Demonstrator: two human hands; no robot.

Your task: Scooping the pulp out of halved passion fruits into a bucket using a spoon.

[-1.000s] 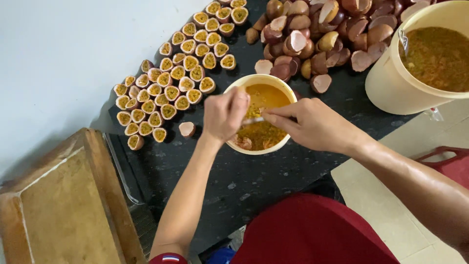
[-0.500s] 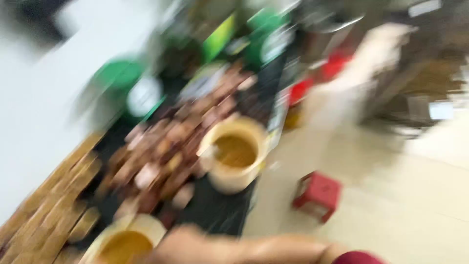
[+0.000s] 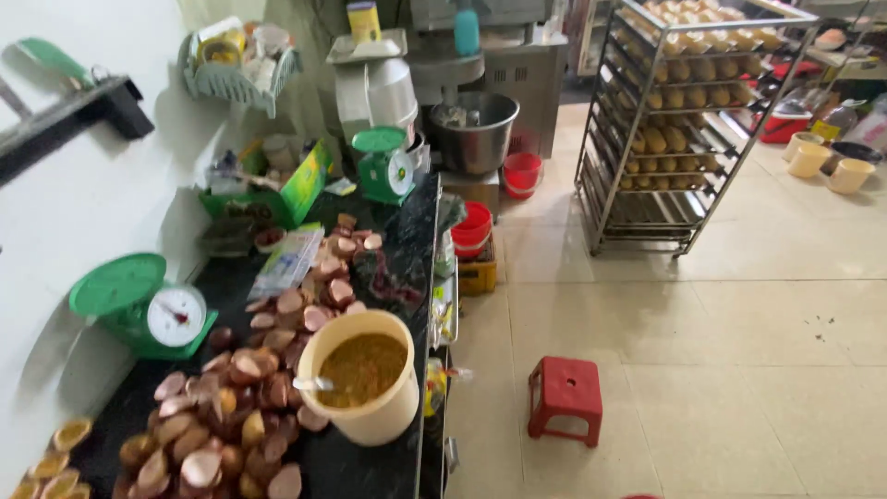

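1. Looking along a dark counter (image 3: 370,471) against a white wall; neither hand is in view, so I cannot tell whether they are open, closed or gripping anything.
2. A cream bucket of orange-yellow pulp (image 3: 363,377) stands near the counter's right edge, a spoon handle (image 3: 311,383) resting on its left rim.
3. A heap of emptied reddish-brown fruit shells (image 3: 236,407) touches the bucket's left side and runs back along the counter.
4. Halved fruits with yellow pulp (image 3: 51,462) lie at the lower left corner.
5. A green dial scale (image 3: 148,310) sits against the wall; a second green scale (image 3: 388,166) stands farther back.
6. The tiled floor (image 3: 739,351) right of the counter is open, holding a red stool (image 3: 565,395) just off the counter's edge.
7. A metal rack of bread loaves (image 3: 688,111) stands well apart, across the floor.
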